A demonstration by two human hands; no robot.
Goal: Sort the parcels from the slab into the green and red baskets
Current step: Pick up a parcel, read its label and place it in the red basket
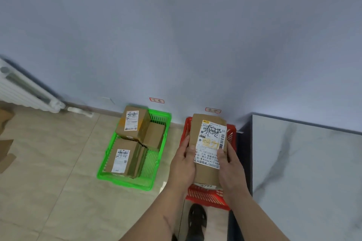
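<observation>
both hands, left hand (183,159) and right hand (231,164), clamped on cardboard parcel (207,143) over red basket (210,195) | my worry: dropped crooked, it catches the rim, tips out

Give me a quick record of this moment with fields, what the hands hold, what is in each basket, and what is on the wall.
held item: brown parcel with a white label, above the red basket
left hand: grips the parcel's left edge
right hand: grips its right edge, thumb on the label
green basket: on the floor, holds several brown parcels
red basket contents: mostly hidden; a white label shows under the held parcel
wall tags: one small tag above each basket, writing unreadable
slab: pale marbled top at right
</observation>
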